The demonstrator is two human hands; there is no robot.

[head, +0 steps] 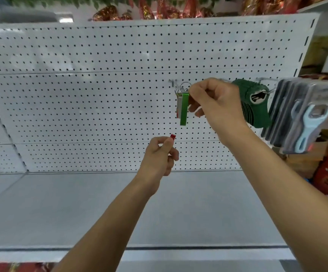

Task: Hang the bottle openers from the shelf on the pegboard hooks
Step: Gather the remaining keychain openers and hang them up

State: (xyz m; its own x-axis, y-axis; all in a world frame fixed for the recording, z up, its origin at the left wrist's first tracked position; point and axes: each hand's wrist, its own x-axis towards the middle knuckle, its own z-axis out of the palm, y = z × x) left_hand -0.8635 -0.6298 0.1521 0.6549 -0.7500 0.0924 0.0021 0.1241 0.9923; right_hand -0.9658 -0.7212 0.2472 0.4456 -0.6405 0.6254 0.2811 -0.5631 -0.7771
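Green opener (184,108): pinched by right hand (216,103) at the hook (173,81); ring may miss.
Red opener (172,136): gripped in left hand (159,156); could slip.

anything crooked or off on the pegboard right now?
Nothing stands out. The green bottle opener hangs straight from the hook while the right hand pinches its top. The left hand holds a red opener, not yet hung.

Both hands raised, right hand (214,103) higher, left hand (159,154) seemingly pinching.
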